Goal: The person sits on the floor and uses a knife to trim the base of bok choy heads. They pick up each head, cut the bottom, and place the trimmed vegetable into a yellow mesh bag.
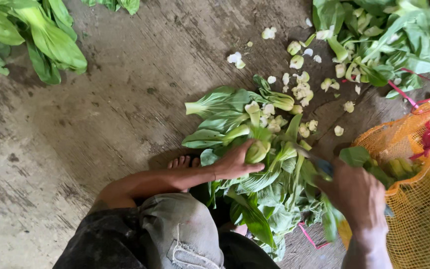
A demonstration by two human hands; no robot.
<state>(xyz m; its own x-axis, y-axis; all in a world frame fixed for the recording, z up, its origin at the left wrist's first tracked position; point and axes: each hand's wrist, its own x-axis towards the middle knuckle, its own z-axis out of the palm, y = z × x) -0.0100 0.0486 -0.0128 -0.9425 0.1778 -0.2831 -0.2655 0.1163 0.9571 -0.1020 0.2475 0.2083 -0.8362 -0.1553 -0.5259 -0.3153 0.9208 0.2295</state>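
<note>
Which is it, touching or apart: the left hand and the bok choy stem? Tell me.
Touching. The head view shows the left hand wrapped around the pale bok choy stem.

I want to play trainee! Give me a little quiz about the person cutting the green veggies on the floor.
1. True or false: the left hand grips the pale base of a bok choy head.
2. What does the right hand hold? A) a spoon B) a knife with a blue handle C) a brush
3. What colour is the mesh sack beside the right hand?

Key:
1. True
2. B
3. Orange, with greens showing inside. Cut stem pieces lie scattered on the concrete floor beyond the pile.
</note>
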